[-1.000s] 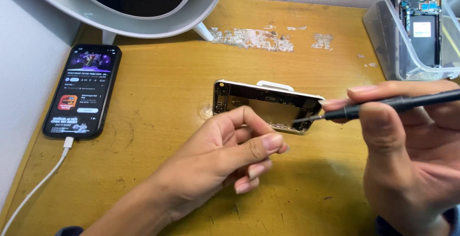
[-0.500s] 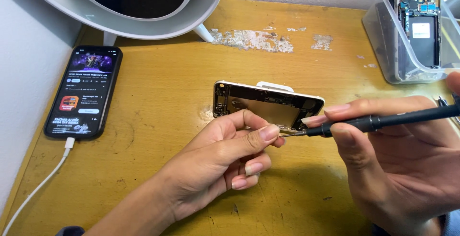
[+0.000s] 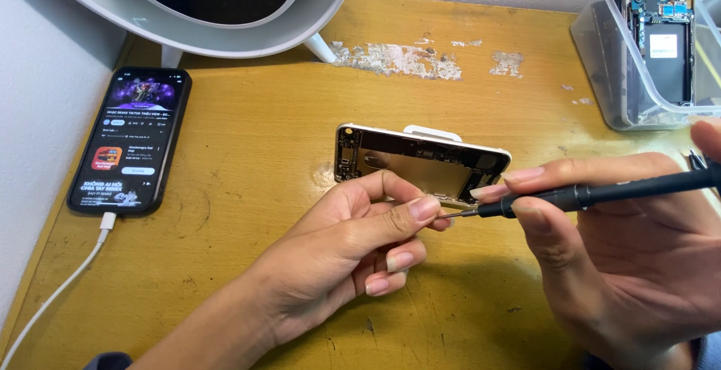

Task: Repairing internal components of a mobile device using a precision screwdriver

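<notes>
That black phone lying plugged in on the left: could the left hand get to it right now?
Probably yes: only bare wooden table lies between the left hand and the black phone.

The phone frame (image 3: 420, 161) is a white-edged shell, opened up, with dark parts and a bare metal plate showing inside. It lies tilted on its long edge, pinched at its near edge. The screwdriver (image 3: 601, 191) is thin and black, almost level, its tip touching that same edge just beside the pinch.
</notes>
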